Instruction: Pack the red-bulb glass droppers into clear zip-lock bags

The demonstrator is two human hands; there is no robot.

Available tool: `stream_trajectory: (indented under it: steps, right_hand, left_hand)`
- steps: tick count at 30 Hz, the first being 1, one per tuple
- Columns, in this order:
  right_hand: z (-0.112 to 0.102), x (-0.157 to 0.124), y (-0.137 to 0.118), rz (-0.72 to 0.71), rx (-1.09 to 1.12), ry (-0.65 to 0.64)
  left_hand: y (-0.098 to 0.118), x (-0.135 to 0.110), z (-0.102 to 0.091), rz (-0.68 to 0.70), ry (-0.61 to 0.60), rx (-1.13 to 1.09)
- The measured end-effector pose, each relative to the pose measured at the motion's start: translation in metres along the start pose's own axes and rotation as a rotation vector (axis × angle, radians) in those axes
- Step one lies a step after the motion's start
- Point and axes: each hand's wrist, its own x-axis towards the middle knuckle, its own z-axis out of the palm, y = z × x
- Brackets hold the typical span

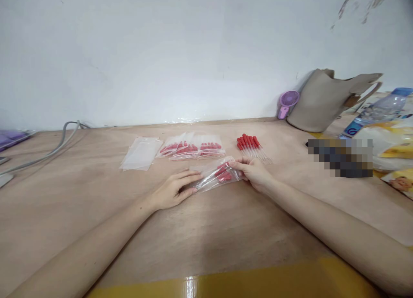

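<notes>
A clear plastic bag (211, 178) with red-ended pieces inside lies in front of me, between my hands. My right hand (253, 171) pinches its right end, thumb and fingers closed on the plastic. At the left end, my left hand (177, 187) holds the bag's edge between thumb and fingertips. Beyond the right hand lies a pile of thin clear sticks with red ends (250, 144). Several filled bags (185, 147) overlap in a row behind the held bag. Flat clear bags (141, 154) are stacked to their left.
A grey cable (61, 143) runs along the left side. A purple handheld fan (288, 101) and a beige bag (319, 102) stand by the wall at right. Nearer are a water bottle (374, 113), a yellow-white package (395, 139) and a blurred dark object (340, 158).
</notes>
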Motion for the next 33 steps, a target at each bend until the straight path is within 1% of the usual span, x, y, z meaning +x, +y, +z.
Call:
stream_trajectory:
  steps: [2,6,9,13,19,23,28,30,33]
  right_hand:
    - [-0.001,0.0,-0.001,-0.002,0.023,-0.038]
    - [-0.004,0.0,-0.001,-0.016,-0.027,-0.089]
    - [-0.005,0.0,-0.001,0.008,-0.11,-0.062]
    - [-0.005,-0.001,-0.003,0.036,-0.218,-0.002]
    - [-0.007,-0.002,-0.005,0.017,-0.241,0.006]
    - [-0.012,-0.002,-0.003,0.027,-0.281,-0.051]
    - [-0.015,-0.002,-0.001,-0.003,-0.268,-0.063]
    - [-0.016,-0.002,-0.001,0.008,-0.283,-0.097]
    - [-0.018,-0.002,-0.002,0.019,-0.263,-0.174]
  left_hand:
    - [0.001,0.0,0.0,-0.012,0.003,-0.008]
    - [0.0,0.0,0.001,0.0,-0.001,-0.035]
    - [0.0,0.0,0.001,0.008,0.006,-0.037]
    - [0.001,0.0,0.0,-0.015,-0.017,-0.019]
    - [0.0,0.0,0.001,-0.014,-0.023,0.019]
    - [-0.001,0.0,0.0,0.029,-0.056,0.132]
    - [0.01,0.006,-0.005,0.138,-0.097,0.367]
    - [0.013,0.007,-0.006,0.177,-0.102,0.406]
    - [0.014,0.007,-0.005,0.19,-0.106,0.42]
